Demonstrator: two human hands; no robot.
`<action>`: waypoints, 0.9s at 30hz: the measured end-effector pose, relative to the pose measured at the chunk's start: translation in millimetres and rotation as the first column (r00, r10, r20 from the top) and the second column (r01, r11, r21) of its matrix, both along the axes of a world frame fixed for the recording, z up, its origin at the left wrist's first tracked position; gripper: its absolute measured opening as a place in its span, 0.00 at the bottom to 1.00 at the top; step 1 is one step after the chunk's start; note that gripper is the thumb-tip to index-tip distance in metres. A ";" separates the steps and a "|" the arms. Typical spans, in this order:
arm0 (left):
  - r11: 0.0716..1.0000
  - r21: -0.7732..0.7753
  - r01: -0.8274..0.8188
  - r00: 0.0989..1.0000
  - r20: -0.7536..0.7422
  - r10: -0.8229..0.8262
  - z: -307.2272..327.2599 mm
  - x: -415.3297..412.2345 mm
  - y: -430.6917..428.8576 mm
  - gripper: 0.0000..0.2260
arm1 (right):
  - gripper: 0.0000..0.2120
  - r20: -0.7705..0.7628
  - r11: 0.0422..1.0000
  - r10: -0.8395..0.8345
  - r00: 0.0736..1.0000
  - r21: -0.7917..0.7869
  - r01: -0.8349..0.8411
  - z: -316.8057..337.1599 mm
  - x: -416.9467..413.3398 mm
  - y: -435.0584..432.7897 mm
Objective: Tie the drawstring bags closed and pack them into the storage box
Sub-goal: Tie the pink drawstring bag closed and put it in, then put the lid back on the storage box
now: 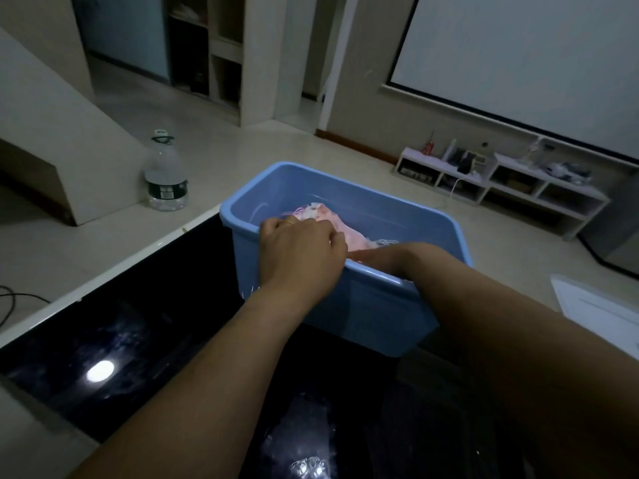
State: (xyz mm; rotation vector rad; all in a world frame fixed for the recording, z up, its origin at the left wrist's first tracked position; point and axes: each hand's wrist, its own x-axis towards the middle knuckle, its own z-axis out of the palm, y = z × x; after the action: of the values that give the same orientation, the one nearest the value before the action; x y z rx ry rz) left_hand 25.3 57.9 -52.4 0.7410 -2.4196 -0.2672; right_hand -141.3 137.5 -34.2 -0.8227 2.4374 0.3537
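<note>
Forearms reach into the storage box (363, 312); left hand (301, 247) grips a pink bag (345, 229) beneath it, right hand (380, 258) unreadable; packing looks underway.

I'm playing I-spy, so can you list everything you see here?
storage box: one, blue, on the table
drawstring bags: number unclear, pink, in the box
table: one, glossy black, under the box
water bottle: one, clear, floor at left
low shelf: one, white, far wall at right
screen: one, white, wall above the shelf
left hand: one, fingers curled, at the bags
right hand: one, reaching into the box, partly hidden
</note>
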 end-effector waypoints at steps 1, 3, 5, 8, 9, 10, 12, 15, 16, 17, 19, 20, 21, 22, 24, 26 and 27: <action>1.000 -0.018 -0.010 1.000 0.013 0.010 -0.6 -0.9 0.9 0.19 | 0.34 0.020 1.000 -0.016 1.000 -0.009 0.016 0.6 0.9 1.2; 1.000 -0.024 -0.014 1.000 0.014 0.015 -1.0 -0.9 3.6 0.19 | 0.29 -0.044 0.992 0.012 0.999 -0.122 -0.017 7.4 9.8 5.2; 0.999 0.025 0.046 0.999 -0.023 -0.046 1.0 -0.9 9.4 0.17 | 0.23 -0.187 0.910 0.016 0.982 -0.405 -0.092 16.3 22.5 11.8; 0.973 0.074 0.218 0.973 -0.093 -0.211 8.3 -2.0 35.7 0.13 | 0.12 -0.187 0.530 -0.194 0.963 -0.846 -0.057 27.8 42.5 34.3; 0.954 0.086 0.288 0.954 -0.109 -0.278 11.7 -1.7 54.4 0.11 | 0.09 -0.186 0.444 -0.248 0.951 -0.894 -0.059 30.6 51.0 53.1; 0.930 0.087 0.357 0.929 -0.141 -0.343 14.8 -2.4 77.2 0.08 | 0.07 -0.197 0.378 -0.299 0.934 -0.923 -0.073 32.8 59.6 77.3; 0.865 0.145 0.480 0.869 -0.218 -0.445 16.8 -4.1 121.6 0.03 | 0.06 -0.202 0.251 -0.398 0.895 -0.962 -0.105 31.5 73.3 129.4; 0.648 0.421 0.635 0.767 -0.249 -0.591 14.8 -17.8 191.6 0.02 | 0.05 -0.076 0.167 -0.528 0.846 -0.986 0.016 15.3 76.2 219.9; 0.578 0.510 0.638 0.750 -0.241 -0.616 10.8 -26.1 209.4 0.02 | 0.04 -0.017 0.166 -0.556 0.831 -0.982 0.091 7.2 73.1 244.9; 0.532 0.569 0.627 0.742 -0.228 -0.630 5.7 -36.7 227.2 0.03 | 0.05 0.031 0.174 -0.583 0.812 -0.971 0.163 -1.7 67.3 270.2; 0.493 0.658 0.570 0.755 -0.181 -0.630 -4.6 -67.7 265.6 0.06 | 0.09 0.098 0.168 -0.646 0.757 -0.949 0.267 -17.2 50.8 321.4; 0.470 0.706 0.530 0.770 -0.168 -0.616 -9.5 -84.4 280.1 0.07 | 0.13 0.120 0.166 -0.677 0.726 -0.936 0.310 -24.2 39.8 341.3; 0.442 0.753 0.488 0.787 -0.161 -0.595 -17.9 -105.9 295.4 0.07 | 0.17 0.128 0.174 -0.702 0.701 -0.923 0.343 -31.2 26.9 360.5; 0.415 0.801 0.432 0.813 -0.146 -0.564 -24.2 -125.5 306.9 0.08 | 0.20 0.134 0.184 -0.717 0.684 -0.910 0.371 -37.8 14.7 374.3; 0.310 0.892 0.329 0.863 -0.150 -0.483 -36.0 -167.7 327.8 0.15 | 0.24 0.142 0.223 -0.716 0.684 -0.882 0.416 -48.2 -10.0 395.5; 0.161 0.955 0.248 0.897 -0.163 -0.410 -48.9 -208.8 347.5 0.22 | 0.26 0.073 0.336 -0.694 0.716 -0.847 0.412 -59.2 -35.1 410.4; 0.101 0.970 0.222 0.909 -0.169 -0.381 -54.8 -224.8 354.2 0.22 | 0.27 0.006 0.415 -0.677 0.736 -0.822 0.390 -63.7 -45.3 414.3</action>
State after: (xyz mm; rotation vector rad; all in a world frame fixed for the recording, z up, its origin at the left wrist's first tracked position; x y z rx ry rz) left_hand -199.5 412.1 -107.2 0.6901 -2.1975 -2.2445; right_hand -186.7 551.8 -97.9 -0.1717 3.0057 -1.0167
